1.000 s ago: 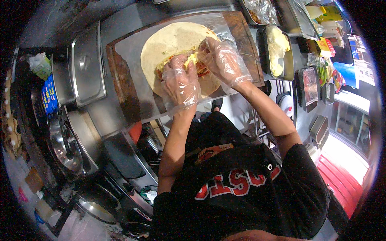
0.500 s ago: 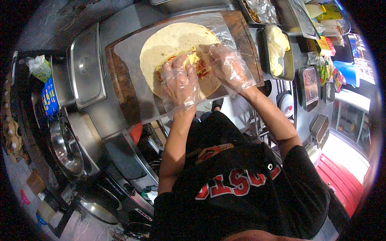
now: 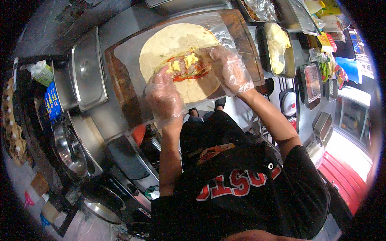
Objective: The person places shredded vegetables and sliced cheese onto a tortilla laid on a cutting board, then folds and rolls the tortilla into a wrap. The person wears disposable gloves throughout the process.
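Note:
A round flour tortilla lies on a clear plastic sheet over a brown-edged board. Across its middle sits a strip of filling, with yellow bits that look like egg, pinkish shreds and red sauce. Both hands wear loose clear plastic gloves. My left hand is at the tortilla's lower left edge, fingers bent in toward the filling's left end. On the other side my right hand curls over the tortilla's right edge, beside the filling's right end. The gloves blur the fingertips of both.
Just right of the board stands a metal tray of pale yellow food in plastic. A lidded steel pan is to the left, with a metal bowl below it. More trays and packages line the right side.
My left hand has moved off the top of the filling, left and nearer to me, so the filling now shows. My right hand has hardly moved.

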{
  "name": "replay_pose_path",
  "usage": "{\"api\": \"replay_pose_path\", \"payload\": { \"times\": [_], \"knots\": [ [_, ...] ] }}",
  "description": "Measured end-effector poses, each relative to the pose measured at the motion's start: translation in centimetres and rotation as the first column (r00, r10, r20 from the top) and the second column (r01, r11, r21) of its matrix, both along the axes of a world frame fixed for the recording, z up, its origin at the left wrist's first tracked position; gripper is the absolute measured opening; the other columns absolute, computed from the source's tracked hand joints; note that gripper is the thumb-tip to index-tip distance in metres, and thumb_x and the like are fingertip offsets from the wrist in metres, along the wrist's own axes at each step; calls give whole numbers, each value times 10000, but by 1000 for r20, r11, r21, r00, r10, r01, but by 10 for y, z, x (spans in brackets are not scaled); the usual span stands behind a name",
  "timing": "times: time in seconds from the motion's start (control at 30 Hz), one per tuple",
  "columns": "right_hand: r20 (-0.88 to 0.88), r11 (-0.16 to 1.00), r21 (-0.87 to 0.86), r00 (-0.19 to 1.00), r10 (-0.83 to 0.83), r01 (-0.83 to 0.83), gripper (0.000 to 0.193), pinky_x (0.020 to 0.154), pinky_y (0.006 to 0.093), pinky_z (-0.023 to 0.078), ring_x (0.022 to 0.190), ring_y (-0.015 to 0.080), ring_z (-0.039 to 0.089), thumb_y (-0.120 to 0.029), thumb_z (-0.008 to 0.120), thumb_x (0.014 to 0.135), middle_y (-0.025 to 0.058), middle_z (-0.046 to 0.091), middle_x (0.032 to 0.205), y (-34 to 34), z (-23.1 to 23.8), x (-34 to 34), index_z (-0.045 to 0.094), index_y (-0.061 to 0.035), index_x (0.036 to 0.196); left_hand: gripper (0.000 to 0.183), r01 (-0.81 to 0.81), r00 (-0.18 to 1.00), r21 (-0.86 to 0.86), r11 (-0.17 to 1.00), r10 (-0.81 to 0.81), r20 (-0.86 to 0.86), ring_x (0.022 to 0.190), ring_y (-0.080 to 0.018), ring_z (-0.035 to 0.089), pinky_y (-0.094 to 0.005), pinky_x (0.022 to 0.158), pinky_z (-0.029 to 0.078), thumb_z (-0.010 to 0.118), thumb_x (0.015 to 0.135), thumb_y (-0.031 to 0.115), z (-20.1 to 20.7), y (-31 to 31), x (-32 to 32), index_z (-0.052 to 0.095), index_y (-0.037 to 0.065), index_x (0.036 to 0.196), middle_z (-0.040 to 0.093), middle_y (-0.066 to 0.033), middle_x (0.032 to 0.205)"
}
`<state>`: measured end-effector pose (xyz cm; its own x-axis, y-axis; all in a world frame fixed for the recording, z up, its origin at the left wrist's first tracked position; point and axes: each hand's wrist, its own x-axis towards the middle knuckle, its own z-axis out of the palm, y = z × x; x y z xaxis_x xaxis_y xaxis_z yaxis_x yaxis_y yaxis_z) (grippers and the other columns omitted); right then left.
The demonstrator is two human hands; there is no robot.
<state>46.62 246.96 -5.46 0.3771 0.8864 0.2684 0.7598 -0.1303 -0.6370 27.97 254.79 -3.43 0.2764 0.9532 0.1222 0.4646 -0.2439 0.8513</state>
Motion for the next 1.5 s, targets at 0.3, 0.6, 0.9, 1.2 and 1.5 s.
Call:
{"api": "replay_pose_path", "payload": {
  "times": [0.3, 0.6, 0.9, 1.2, 1.5],
  "knots": [
    [-94, 991, -132, 995, -24, 11, 210, 838, 416, 517, 939, 365, 644, -152, 652, 893, 189, 668, 991, 14, 12, 1, 646, -33, 1065, 144, 107, 933, 248, 963, -11, -360, 848, -349, 665, -458, 763, 524, 669, 888, 166, -1, 9, 29, 730, 99, 1000, 685, -138, 1000],
    [179, 987, 20, 972, 153, -159, 241, 869, 416, 507, 1006, 341, 627, -134, 713, 831, 147, 650, 1073, 18, 15, -2, 691, -79, 1065, 144, 62, 953, 247, 967, 16, -304, 827, -345, 662, -464, 750, 518, 702, 870, 203, -8, 9, 32, 737, 77, 930, 683, -166, 885],
    [227, 971, 11, 946, 232, -240, 275, 805, 427, 518, 960, 302, 593, -205, 697, 734, 100, 606, 1062, 36, 10, -13, 705, -117, 994, 94, 34, 985, 430, 902, 43, -169, 795, -326, 659, -443, 728, 530, 735, 837, 136, -23, -1, 25, 702, 49, 851, 678, -148, 835],
    [309, 982, 107, 944, 115, -154, 173, 710, 457, 525, 882, 319, 625, -210, 673, 742, 134, 614, 939, 41, 6, -18, 671, -73, 847, 102, 105, 984, 417, 903, -33, -176, 874, -312, 665, -413, 779, 552, 684, 885, 73, -26, -2, 23, 719, 24, 967, 680, -149, 963],
    [-129, 953, 149, 960, -248, 266, 221, 830, 384, 515, 925, 301, 664, -190, 572, 984, 152, 707, 1005, -46, 57, 53, 725, -53, 1064, 188, 18, 998, 346, 938, 4, -61, 869, -296, 688, -392, 794, 553, 631, 938, 107, -15, -1, 21, 714, -19, 1051, 711, -176, 973]
  ]
}}
